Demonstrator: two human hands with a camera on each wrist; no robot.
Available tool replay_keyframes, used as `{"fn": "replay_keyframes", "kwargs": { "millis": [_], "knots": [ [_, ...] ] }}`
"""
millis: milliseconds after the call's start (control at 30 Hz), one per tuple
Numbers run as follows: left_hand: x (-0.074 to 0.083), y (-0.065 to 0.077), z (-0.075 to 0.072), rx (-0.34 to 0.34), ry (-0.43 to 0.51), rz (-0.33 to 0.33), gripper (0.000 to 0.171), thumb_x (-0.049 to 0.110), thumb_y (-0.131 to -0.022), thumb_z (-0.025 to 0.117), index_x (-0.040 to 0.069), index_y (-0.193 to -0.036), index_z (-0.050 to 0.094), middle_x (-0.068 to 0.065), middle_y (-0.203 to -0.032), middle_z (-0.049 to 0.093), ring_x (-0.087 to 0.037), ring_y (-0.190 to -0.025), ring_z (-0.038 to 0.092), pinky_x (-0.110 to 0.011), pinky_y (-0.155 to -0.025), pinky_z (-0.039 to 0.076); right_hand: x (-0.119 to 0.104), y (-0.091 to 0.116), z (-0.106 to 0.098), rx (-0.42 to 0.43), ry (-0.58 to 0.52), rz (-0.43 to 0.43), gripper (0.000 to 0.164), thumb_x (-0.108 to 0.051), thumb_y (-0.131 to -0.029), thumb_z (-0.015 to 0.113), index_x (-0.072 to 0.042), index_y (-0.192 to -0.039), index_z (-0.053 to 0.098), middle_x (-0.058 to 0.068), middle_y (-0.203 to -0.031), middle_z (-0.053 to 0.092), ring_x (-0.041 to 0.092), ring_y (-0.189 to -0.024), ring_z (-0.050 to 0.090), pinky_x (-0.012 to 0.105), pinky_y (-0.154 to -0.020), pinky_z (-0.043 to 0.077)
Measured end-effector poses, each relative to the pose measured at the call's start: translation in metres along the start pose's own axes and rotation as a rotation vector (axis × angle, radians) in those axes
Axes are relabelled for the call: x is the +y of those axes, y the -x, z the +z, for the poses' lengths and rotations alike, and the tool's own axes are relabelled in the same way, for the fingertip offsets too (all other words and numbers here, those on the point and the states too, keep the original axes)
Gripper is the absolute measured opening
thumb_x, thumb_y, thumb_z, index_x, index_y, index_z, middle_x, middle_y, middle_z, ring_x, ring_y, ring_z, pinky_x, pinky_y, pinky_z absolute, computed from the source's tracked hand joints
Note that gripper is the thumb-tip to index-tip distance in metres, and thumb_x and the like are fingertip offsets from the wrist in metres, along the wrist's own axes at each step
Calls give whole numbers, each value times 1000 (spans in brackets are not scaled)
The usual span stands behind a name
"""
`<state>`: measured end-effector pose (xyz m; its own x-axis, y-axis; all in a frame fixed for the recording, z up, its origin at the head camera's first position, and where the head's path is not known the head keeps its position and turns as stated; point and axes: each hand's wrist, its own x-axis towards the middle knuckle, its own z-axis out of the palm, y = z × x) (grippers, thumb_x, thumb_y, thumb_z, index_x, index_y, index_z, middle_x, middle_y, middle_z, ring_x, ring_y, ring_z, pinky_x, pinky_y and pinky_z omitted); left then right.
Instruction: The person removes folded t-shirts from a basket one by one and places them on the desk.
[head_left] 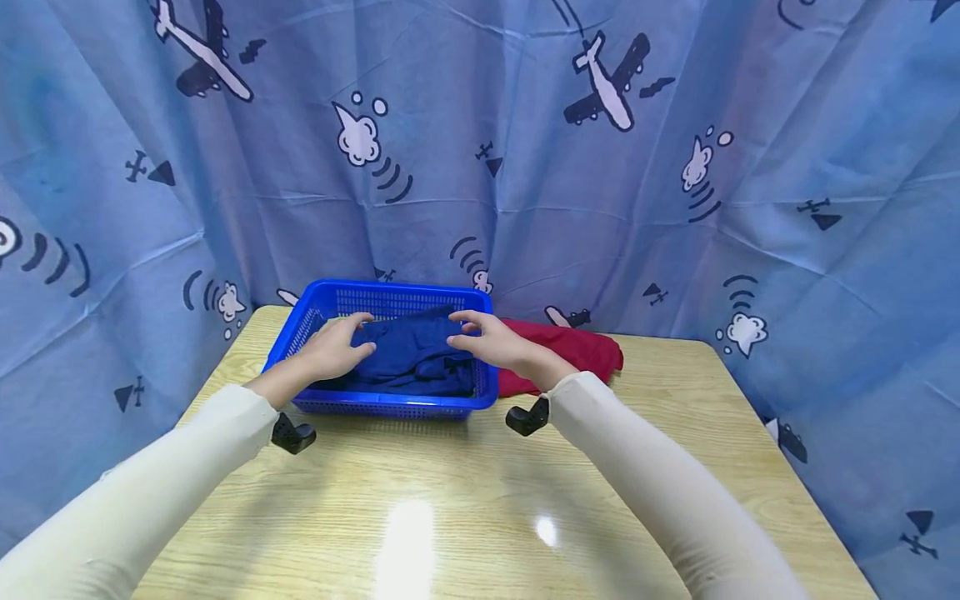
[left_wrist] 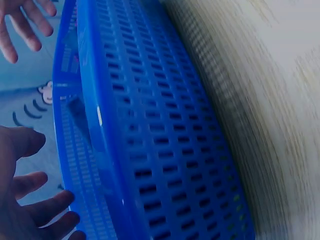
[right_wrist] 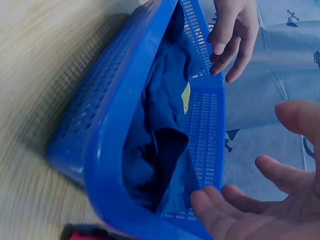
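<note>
A blue plastic basket with slotted walls stands at the back of the table, a dark blue cloth lying inside it. Over the basket's left part is my left hand, fingers spread and holding nothing. My right hand hovers at the basket's right rim, its fingers apart and slightly bent, with nothing in them. In the right wrist view the dark blue cloth lies in loose folds, and a small yellow piece shows beside it. The left wrist view shows the basket's slotted front wall close up.
A red cloth lies on the wooden table just right of the basket, partly behind the right forearm. A blue curtain printed with airplanes hangs behind the table and along its sides.
</note>
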<state>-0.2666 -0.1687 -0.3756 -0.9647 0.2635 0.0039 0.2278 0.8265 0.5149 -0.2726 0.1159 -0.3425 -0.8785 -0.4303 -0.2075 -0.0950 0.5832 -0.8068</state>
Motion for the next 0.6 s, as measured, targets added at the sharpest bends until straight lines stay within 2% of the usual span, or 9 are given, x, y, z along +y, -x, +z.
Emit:
{"fn": "replay_keyframes", "kwargs": {
  "millis": [133, 333, 500, 600],
  "knots": [
    [-10, 2, -8, -51, 20, -13, 59, 26, -103, 53, 1, -154, 36, -31, -152, 44, -50, -142, 40, -65, -114, 36, -5, -6, 3, -29, -25, 53, 60, -35, -102, 56, -21, -157, 37, 17, -164, 31, 37, -151, 33, 61, -121, 30],
    [-20, 6, -21, -148, 17, -32, 67, 26, -104, 52, -7, -155, 26, -36, -158, 29, -54, -147, 28, -65, -118, 29, -11, -13, 9, -71, -92, 137, 66, -38, -102, 56, -25, -160, 28, 7, -171, 14, 35, -157, 19, 62, -125, 20],
    [-25, 10, -30, -225, 24, -88, 73, 29, -104, 51, -11, -156, 18, -39, -160, 18, -56, -149, 20, -65, -121, 23, -10, -21, 14, -60, -130, 192, 70, -38, -102, 56, -20, -161, 25, 8, -171, 14, 35, -158, 18, 59, -126, 18],
    [-27, 9, -33, -262, 54, -125, 74, 30, -105, 49, -9, -158, 14, -38, -162, 13, -55, -150, 15, -66, -121, 20, -9, -25, 16, -48, -155, 221, 71, -37, -101, 57, -17, -161, 24, 10, -171, 16, 35, -157, 20, 58, -127, 18]
  ]
}}
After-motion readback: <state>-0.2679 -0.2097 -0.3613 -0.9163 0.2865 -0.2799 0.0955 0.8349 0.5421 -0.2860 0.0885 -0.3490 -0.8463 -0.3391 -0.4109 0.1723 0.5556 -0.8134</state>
